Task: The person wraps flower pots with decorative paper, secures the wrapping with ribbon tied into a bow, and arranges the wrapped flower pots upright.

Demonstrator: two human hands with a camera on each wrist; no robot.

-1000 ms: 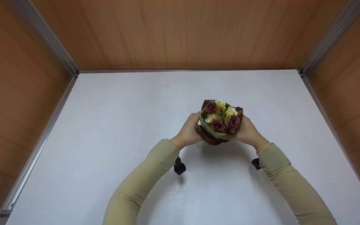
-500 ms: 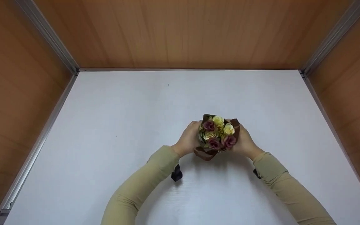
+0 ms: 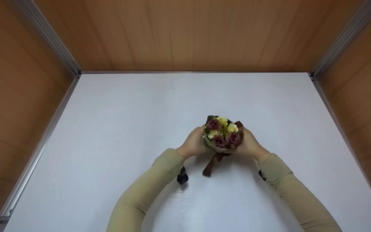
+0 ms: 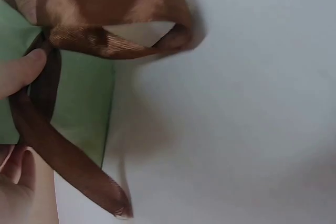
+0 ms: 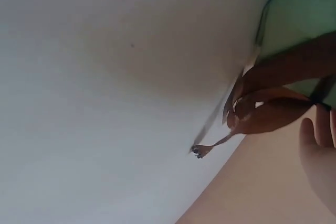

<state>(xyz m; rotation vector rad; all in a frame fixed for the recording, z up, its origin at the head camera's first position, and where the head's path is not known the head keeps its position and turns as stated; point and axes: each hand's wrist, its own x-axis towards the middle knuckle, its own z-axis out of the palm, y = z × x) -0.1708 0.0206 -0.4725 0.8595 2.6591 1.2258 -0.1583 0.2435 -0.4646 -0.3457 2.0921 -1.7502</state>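
Observation:
A small bouquet [image 3: 223, 132] of dark pink and pale yellow roses stands upright between both hands in the head view. My left hand [image 3: 195, 141] grips it from the left side and my right hand [image 3: 250, 145] from the right. Green wrapping [image 4: 84, 108] forms its lower part, tied with a shiny brown ribbon [image 4: 115, 1]. In the left wrist view a thumb [image 4: 26, 72] presses near the ribbon's knot. Loops and tails of ribbon [image 5: 278, 114] also show in the right wrist view. Whether the wrapping's lower end touches the table cannot be told.
Under the hands lies a white tabletop [image 3: 124, 112]. Wood-grain panels [image 3: 185, 35] enclose it at the back and both sides, with grey metal strips [image 3: 48, 38] at the corners. A dark wrist device [image 3: 182, 177] shows beside the left sleeve.
Both hands have brought the bouquet down the head view, towards the person, with a slight shift left at the end. A ribbon tail now trails out in front of it.

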